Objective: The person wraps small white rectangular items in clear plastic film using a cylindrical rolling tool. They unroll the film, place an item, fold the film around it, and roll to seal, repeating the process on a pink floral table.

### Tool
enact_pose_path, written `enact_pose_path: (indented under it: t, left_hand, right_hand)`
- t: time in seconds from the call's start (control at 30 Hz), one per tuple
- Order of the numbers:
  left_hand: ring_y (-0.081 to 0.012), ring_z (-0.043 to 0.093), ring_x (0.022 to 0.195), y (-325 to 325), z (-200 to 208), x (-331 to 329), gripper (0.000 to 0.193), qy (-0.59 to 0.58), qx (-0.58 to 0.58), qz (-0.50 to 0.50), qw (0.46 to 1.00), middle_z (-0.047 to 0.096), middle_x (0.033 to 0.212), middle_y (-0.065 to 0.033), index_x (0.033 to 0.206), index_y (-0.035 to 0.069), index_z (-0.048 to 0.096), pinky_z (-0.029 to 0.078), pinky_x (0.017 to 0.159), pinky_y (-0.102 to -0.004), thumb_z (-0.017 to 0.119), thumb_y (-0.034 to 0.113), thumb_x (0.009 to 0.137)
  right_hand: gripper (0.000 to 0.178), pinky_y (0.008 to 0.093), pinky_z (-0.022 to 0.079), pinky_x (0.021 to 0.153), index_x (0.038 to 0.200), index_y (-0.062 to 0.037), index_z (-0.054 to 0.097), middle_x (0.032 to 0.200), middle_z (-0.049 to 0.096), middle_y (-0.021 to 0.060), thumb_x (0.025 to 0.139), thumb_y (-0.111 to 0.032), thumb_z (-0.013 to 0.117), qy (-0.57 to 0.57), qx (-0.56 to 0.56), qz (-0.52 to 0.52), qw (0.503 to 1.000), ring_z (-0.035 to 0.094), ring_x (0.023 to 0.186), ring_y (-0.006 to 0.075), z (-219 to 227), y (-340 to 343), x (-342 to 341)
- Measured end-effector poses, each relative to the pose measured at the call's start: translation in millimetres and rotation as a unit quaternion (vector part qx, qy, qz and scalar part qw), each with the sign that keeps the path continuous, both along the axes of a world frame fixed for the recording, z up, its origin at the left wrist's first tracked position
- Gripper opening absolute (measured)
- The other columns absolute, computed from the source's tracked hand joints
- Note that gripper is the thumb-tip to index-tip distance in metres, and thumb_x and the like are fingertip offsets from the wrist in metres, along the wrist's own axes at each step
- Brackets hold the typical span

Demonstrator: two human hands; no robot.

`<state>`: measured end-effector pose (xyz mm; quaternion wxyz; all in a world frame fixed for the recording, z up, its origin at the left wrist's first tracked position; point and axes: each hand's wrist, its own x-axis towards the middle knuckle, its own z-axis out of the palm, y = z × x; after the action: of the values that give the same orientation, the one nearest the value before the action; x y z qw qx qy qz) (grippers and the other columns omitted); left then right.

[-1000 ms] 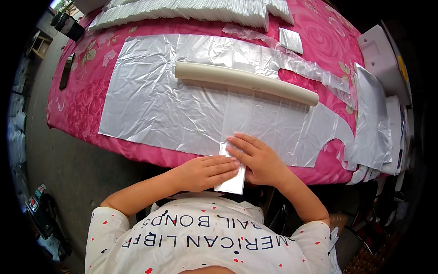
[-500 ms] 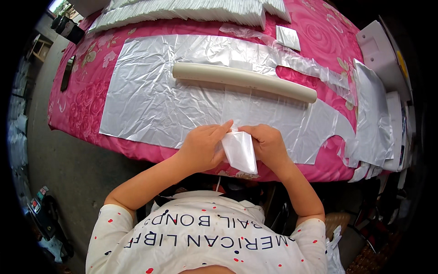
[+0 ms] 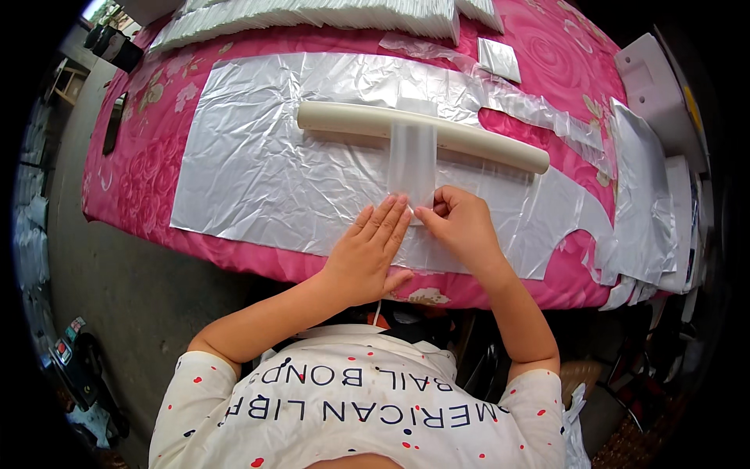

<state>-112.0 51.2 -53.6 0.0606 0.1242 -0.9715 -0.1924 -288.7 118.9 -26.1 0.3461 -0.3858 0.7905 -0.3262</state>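
Pink floral tabletop; translucent plastic strip lies across a pale tube; left hand flat at its near end; right hand curled narrow there, grip unclear; strip likely light, limp, slippery; best held by near corners.

You're getting bright, soft light across the worktop, glare streaking the crinkled plastic sheet, a faint shadow under the pale tube; you see edges bending, corners sinking into black.
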Motion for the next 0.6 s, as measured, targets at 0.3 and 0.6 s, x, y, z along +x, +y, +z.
enact_pose_path:
  t: [0.3, 0.6]
  left_hand:
    - [-0.0319, 0.025, 0.135, 1.1, 2.2, -0.7, 0.076, 0.004, -0.017, 0.005, 1.000, 0.028, 0.143, -0.0211, 0.136, -0.005, 0.031, 0.019, 0.110, -0.0425, 0.055, 0.040, 0.080]
    - [-0.0256, 0.059, 0.102, -34.5, -3.3, -5.1, 0.027, 0.158, -0.062, -0.046, 0.984, 0.060, 0.109, -0.0122, 0.098, -0.003, 0.061, 0.049, 0.085, -0.0336, 0.059, 0.003, 0.073]
  right_hand:
    - [0.044, 0.0390, 0.041, 0.095, 0.113, -0.0041, 0.057, 0.118, 0.055, 0.0128, 0.072, -0.014, 0.069, 0.431, -0.240, 0.190, 0.849, 0.050, 0.113, 0.0273, -15.6, 12.1, -1.2]
    - [0.040, 0.0375, 0.038, 0.100, 0.111, 0.0008, 0.057, 0.123, 0.055, 0.0130, 0.072, -0.009, 0.061, 0.305, -0.201, 0.277, 0.888, 0.048, 0.118, 0.0282, -5.8, -5.1, -27.8]
